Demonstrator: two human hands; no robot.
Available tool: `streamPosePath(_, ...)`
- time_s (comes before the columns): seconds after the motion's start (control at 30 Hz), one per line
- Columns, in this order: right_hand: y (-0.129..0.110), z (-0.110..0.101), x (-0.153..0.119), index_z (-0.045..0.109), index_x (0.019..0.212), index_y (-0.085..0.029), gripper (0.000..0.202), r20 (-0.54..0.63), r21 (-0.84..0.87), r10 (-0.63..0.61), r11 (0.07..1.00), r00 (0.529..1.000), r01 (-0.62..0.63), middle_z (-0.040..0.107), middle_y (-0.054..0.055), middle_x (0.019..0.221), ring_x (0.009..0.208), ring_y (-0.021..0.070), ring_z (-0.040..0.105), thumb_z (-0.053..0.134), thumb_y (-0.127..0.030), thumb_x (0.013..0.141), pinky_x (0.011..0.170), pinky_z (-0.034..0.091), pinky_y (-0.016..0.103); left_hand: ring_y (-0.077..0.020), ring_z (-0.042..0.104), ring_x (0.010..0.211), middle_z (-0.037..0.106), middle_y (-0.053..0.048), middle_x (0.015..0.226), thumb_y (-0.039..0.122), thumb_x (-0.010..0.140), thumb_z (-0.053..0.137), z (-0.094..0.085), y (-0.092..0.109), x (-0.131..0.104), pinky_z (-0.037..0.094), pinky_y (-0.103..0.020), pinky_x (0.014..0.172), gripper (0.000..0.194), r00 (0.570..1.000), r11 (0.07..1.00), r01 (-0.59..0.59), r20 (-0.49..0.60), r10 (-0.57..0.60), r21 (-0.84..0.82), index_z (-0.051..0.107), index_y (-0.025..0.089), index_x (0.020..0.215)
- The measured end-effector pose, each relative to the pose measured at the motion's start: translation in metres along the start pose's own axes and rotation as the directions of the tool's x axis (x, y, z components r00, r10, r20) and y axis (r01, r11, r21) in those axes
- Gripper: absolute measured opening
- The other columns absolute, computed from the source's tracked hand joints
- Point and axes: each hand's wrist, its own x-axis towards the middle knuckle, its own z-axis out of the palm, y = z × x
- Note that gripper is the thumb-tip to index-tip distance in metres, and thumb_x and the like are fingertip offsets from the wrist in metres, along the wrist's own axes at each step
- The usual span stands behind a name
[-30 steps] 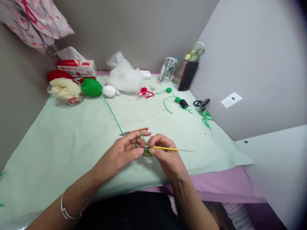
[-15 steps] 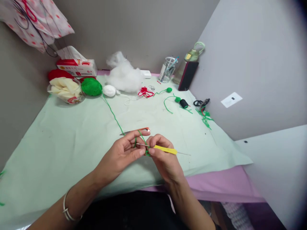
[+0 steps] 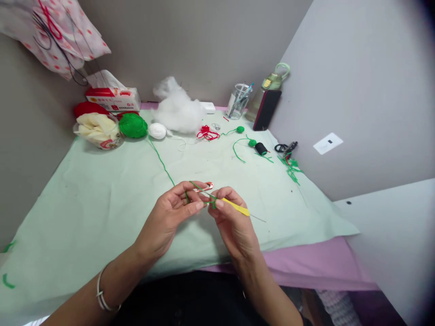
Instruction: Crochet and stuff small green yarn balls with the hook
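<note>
My right hand (image 3: 233, 217) grips a crochet hook (image 3: 238, 207) by its yellow handle, the thin metal tip pointing left. Green yarn (image 3: 160, 158) runs from a green ball (image 3: 133, 125) at the back left to my left hand (image 3: 173, 206), where it passes over the raised index finger. The left thumb and a finger pinch the yarn near the hook. A small piece of green crochet (image 3: 213, 204) sits at the right fingertips, mostly hidden by them. Behind the left fingers lies an orange-handled tool (image 3: 208, 186), partly covered.
At the back stand a tub of cream cloth (image 3: 98, 131), a tissue box (image 3: 115, 98), white stuffing (image 3: 178, 108), a white yarn ball (image 3: 157, 131), a plastic cup (image 3: 239, 102), a bottle (image 3: 261, 97) and a phone (image 3: 267, 110). Green scraps (image 3: 291, 170) and black scissors (image 3: 286, 147) lie right.
My hands have drawn slightly apart, with yarn now stretched between them. The hook tip has tilted upward, and the left fingers cover more of the orange-handled tool. The view has shifted slightly.
</note>
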Motion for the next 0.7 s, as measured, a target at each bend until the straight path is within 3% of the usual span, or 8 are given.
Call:
streamPosePath(0.13, 0.003, 0.002, -0.002, 0.070, 0.077, -0.023, 0.018, -0.018, -0.048, -0.090, 0.995, 0.996, 0.089, 0.068, -0.002, 0.079, 0.067, 0.0117, 0.054, 0.087, -0.026, 0.071, 0.065, 0.046, 0.026, -0.0148, 0.064, 0.084, 0.065, 0.002, 0.082, 0.018, 0.079, 0.083, 0.010, -0.006, -0.002, 0.053, -0.027, 0.086, 0.022, 0.993, 0.992, -0.039, -0.113, 0.026, -0.119, 0.076, 0.020, 0.099)
streamPosePath(0.27, 0.005, 0.001, -0.005, 0.072, 0.081, -0.024, 0.015, 0.000, -0.069, -0.137, 0.988, 0.991, 0.137, 0.071, -0.001, 0.081, 0.072, 0.0135, 0.061, 0.085, -0.024, 0.075, 0.069, 0.051, 0.028, -0.0100, 0.062, 0.077, 0.062, 0.003, 0.082, 0.014, 0.082, 0.079, 0.016, -0.012, -0.001, 0.054, -0.021, 0.077, 0.021, 0.995, 0.972, 0.012, -0.090, -0.034, -0.237, 0.076, 0.020, 0.102)
streamPosePath(0.5, 0.012, -0.002, -0.006, 0.071, 0.088, -0.026, 0.011, 0.002, -0.207, -0.287, 0.937, 0.958, 0.281, 0.071, -0.001, 0.089, 0.083, 0.0158, 0.066, 0.081, -0.022, 0.084, 0.080, 0.054, 0.032, -0.0182, 0.066, 0.098, 0.071, -0.002, 0.100, 0.021, 0.091, 0.071, 0.012, -0.015, -0.003, 0.052, -0.031, 0.096, 0.027, 0.989, 0.990, -0.140, -0.044, 0.139, -0.005, 0.070, 0.024, 0.118)
streamPosePath(0.63, 0.015, 0.001, -0.008, 0.071, 0.088, -0.026, 0.011, -0.032, -0.289, -0.348, 0.901, 0.937, 0.325, 0.070, 0.000, 0.089, 0.088, 0.0170, 0.066, 0.081, -0.024, 0.084, 0.082, 0.054, 0.031, -0.0209, 0.066, 0.113, 0.068, 0.002, 0.095, 0.022, 0.085, 0.080, 0.012, -0.018, -0.004, 0.050, -0.034, 0.103, 0.048, 0.986, 0.990, -0.132, -0.101, 0.135, 0.042, 0.064, 0.030, 0.129)
streamPosePath(0.7, 0.015, 0.001, -0.010, 0.072, 0.089, -0.026, 0.009, -0.021, -0.302, -0.347, 0.896, 0.937, 0.325, 0.070, 0.000, 0.090, 0.089, 0.0175, 0.066, 0.079, -0.026, 0.085, 0.083, 0.053, 0.031, -0.0190, 0.066, 0.113, 0.066, 0.004, 0.089, 0.023, 0.085, 0.081, 0.011, -0.018, -0.003, 0.049, -0.031, 0.104, 0.049, 0.985, 0.992, -0.112, -0.124, 0.118, 0.057, 0.064, 0.031, 0.130)
